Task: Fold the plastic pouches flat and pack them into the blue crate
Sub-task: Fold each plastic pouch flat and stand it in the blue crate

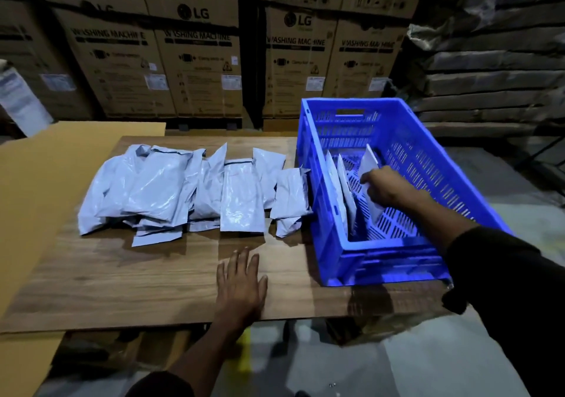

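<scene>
Inside the blue crate (397,252), right hand (385,187) gripping a folded pouch (370,164); left hand (241,283) flat, fingers spread, on wooden table (122,280).

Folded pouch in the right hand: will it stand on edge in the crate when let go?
Probably not alone. The folded pouch looks thin and glossy, so likely floppy and slippery. The blue crate is mostly empty; the standing pouches lean against its left wall.

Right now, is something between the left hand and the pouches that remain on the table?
Nothing visible. The left hand lies flat on bare wood of the table, and only open tabletop separates it from the pile of pouches. The right hand is busy inside the blue crate, holding a pouch.
</scene>
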`<control>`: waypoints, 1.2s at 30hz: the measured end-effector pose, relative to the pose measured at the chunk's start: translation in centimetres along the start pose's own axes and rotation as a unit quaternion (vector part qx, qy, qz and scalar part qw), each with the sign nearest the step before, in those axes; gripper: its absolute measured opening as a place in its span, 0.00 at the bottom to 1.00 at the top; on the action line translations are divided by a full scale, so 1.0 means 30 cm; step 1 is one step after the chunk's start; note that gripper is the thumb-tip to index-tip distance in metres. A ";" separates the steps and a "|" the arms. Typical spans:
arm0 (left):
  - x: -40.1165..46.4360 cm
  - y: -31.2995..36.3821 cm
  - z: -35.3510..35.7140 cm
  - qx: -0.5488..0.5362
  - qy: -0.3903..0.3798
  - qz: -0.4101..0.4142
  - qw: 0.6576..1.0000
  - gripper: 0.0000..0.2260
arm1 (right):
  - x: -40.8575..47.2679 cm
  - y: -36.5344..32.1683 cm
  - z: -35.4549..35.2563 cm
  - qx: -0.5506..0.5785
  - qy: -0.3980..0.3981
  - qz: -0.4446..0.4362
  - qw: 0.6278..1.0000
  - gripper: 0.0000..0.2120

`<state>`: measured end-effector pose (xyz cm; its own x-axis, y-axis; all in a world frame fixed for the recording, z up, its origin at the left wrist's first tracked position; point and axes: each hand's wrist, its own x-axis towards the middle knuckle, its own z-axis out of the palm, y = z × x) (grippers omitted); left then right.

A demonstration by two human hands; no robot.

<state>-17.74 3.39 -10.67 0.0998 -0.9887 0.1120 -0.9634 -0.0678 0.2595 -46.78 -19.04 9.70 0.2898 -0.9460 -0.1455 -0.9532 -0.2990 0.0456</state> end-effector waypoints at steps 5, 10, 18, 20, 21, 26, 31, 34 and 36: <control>-0.004 0.013 0.017 0.022 0.035 -0.002 0.999 0.24 | 0.060 0.011 0.108 -0.040 -0.044 -0.041 0.997 0.17; -0.002 0.017 0.015 0.036 0.034 -0.006 0.999 0.24 | 0.092 -0.020 0.148 -0.031 -0.025 -0.090 0.995 0.10; -0.004 0.024 0.000 0.033 0.033 -0.011 0.999 0.25 | 0.100 -0.021 0.140 -0.009 -0.004 -0.147 0.989 0.08; -0.003 0.026 -0.004 0.030 0.037 -0.010 0.999 0.25 | 0.105 -0.012 0.149 0.007 -0.002 -0.154 0.988 0.19; -0.004 0.026 -0.007 0.030 0.036 -0.008 0.999 0.24 | 0.105 -0.012 0.149 0.015 -0.009 -0.142 0.990 0.28; -0.006 0.022 -0.009 0.028 0.031 -0.009 0.999 0.24 | 0.086 -0.040 0.136 0.137 -0.017 -0.038 0.990 0.50; -0.001 0.020 -0.004 0.029 0.014 -0.018 0.999 0.26 | 0.080 -0.037 0.134 0.226 -0.053 0.004 0.973 0.30; -0.004 0.019 -0.002 0.035 0.010 -0.023 0.999 0.26 | 0.065 -0.050 0.121 0.237 -0.058 -0.012 0.970 0.34; -0.007 0.018 -0.003 0.033 0.013 -0.023 0.999 0.25 | 0.058 -0.062 0.120 0.240 -0.067 -0.024 0.968 0.34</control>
<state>-18.25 3.56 -10.45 0.1506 -0.9806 0.1256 -0.9716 -0.1234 0.2018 -44.82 -19.68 5.81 0.3512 -0.8983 -0.2639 -0.8785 -0.2186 -0.4249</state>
